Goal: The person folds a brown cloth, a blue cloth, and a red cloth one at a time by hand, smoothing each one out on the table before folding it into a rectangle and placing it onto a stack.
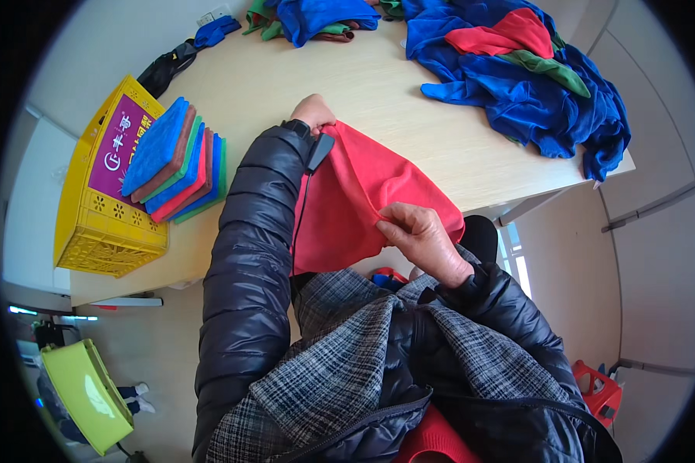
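A red cloth (pixel 347 193) hangs between my two hands, partly over the table's front edge and down toward my lap. At its far corner, my left hand (pixel 313 113) is closed on the fabric; the fingertips are partly turned away. Nearer to me, my right hand (pixel 421 235) pinches the cloth's edge between thumb and fingers. To the left, a stack of folded cloths (pixel 179 166) in blue, brown, green and red leans against a yellow plastic crate (pixel 93 201).
A loose heap of blue cloths (pixel 510 100), with red and green ones among them, lies at the table's (pixel 347 81) right. Another pile (pixel 316 21) sits at the far edge. A red stool (pixel 598 393) stands on the floor at right, a yellow-green chair (pixel 87 395) at lower left.
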`<act>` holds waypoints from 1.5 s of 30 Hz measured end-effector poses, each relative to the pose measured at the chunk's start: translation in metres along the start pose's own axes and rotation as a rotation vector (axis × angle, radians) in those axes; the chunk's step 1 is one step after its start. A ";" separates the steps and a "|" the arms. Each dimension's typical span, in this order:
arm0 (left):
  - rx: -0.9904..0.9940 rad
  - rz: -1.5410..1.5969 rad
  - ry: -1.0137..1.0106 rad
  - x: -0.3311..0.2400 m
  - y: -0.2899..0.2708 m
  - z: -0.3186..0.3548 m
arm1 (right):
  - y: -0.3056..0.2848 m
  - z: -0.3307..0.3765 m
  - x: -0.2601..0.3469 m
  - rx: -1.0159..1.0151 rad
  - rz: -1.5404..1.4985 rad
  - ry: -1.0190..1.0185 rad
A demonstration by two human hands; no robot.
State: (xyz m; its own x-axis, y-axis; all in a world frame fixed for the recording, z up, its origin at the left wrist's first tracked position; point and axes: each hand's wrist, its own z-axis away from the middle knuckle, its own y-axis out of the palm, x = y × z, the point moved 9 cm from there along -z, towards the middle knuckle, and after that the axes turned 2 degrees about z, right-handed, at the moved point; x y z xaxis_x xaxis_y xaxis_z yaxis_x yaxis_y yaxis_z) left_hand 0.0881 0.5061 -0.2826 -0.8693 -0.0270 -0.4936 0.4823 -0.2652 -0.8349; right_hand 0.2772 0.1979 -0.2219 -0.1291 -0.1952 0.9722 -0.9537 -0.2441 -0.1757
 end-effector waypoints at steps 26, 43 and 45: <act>-0.540 0.780 0.464 -0.076 -0.285 0.218 | -0.163 0.003 0.237 -0.321 0.488 -0.480; -0.101 1.025 0.648 -0.070 -0.273 0.259 | -0.182 -0.039 0.243 -0.213 0.439 -0.507; -0.114 0.907 0.705 -0.072 -0.264 0.272 | -0.185 -0.042 0.244 -0.223 0.437 -0.489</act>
State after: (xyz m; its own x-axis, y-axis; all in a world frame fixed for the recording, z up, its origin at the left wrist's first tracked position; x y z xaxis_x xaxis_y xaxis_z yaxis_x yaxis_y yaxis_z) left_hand -0.0058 0.3157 0.0399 0.0378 0.3905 -0.9198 0.9369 -0.3341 -0.1033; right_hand 0.4110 0.2353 0.0546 -0.4265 -0.6500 0.6289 -0.8821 0.1452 -0.4481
